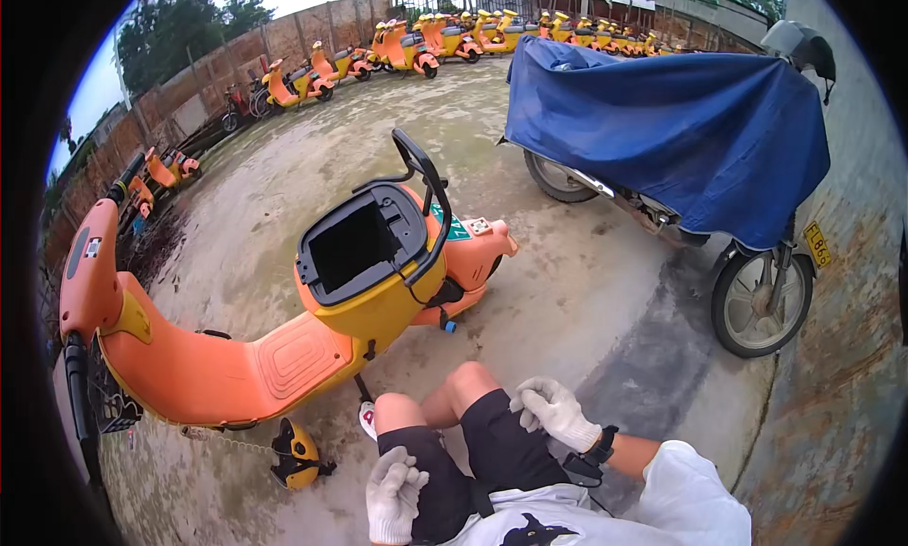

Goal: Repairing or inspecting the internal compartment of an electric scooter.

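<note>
Low in the view my left hand (393,494), in a pale knitted glove, hovers by my left thigh with its fingers curled and nothing visible in them. Higher and rightward, my gloved right hand (549,412) is above my right thigh, fingers loosely bent and slightly apart, holding nothing visible. An orange-and-yellow scooter (255,357) stands just ahead on the left. At the seat's place is an open black-rimmed compartment (355,243) with a dark interior, a black rail (426,168) behind it. A yellow-and-black helmet (298,456) hangs low beside the scooter near a chain.
A motorcycle (761,300) under a blue cover (662,130) stands at right by a stained wall (842,376). Several orange-and-yellow scooters (397,50) line the back of the concrete yard (567,272) and its left side, before a brick wall (227,64).
</note>
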A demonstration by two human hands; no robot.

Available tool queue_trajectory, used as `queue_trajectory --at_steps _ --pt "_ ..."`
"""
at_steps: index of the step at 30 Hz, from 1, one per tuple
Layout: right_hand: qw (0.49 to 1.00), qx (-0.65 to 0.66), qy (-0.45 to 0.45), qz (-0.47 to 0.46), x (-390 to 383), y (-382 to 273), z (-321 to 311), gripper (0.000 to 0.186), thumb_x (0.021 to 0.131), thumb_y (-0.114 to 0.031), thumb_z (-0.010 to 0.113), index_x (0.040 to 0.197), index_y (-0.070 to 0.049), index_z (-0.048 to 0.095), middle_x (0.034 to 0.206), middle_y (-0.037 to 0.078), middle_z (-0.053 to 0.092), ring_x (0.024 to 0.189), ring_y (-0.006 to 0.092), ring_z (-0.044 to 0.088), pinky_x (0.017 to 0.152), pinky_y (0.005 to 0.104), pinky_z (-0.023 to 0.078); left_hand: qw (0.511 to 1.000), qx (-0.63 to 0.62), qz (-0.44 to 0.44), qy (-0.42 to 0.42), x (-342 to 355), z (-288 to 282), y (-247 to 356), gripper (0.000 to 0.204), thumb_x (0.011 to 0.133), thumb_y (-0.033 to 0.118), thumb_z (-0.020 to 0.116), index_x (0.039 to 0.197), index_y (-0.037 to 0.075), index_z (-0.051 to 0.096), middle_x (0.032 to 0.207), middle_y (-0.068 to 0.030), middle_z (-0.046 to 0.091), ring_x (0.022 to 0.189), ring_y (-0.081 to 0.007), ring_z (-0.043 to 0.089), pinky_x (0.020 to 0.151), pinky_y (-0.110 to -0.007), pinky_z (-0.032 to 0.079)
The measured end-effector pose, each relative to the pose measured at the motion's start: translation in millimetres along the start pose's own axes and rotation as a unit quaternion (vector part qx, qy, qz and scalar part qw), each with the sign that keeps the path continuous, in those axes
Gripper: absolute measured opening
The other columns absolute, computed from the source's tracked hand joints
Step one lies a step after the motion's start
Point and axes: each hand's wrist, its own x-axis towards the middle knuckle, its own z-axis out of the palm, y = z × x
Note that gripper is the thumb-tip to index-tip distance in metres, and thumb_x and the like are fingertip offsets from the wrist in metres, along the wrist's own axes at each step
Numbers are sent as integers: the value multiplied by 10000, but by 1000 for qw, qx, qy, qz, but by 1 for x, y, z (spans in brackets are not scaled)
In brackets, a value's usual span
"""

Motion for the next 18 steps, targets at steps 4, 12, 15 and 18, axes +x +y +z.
queue_trajectory --at_steps 4,12,15,18 --pt "985 -131 106 46 25 7 -72 335 1025 -256 566 1246 -9 616 1021 110 732 756 165 701 609 314 585 994 86 64 -2 18 -70 -12 456 997 132 645 1433 65 531 1058 -77 668 845 -165 648 790 -344 582" --pt "839 -499 -38 216 15 158 -131 385 1025 -345 464 1075 -30 680 908 181 731 735 311 719 736 442 561 874 432 8 222 -44 -285 -165 279 1010 247 575 1152 37 691 863 -133 689 696 -236 648 629 -377 544" --pt "802 -543 -181 170 19 225 -147 389 996 -368 533 1210 -72 666 952 153 737 805 283 721 790 420 568 837 512 31 190 -50 -284 -209 237 1004 257 579 1005 44 682 798 -146 676 662 -260 633 584 -386 516" --pt "799 -519 -302 28 35 313 -175 458 956 -370 603 1291 -58 628 1154 202 717 1036 350 677 964 426 503 911 323 -105 235 -57 -265 -216 241 1001 257 575 861 69 633 734 -122 651 590 -255 577 529 -382 474"
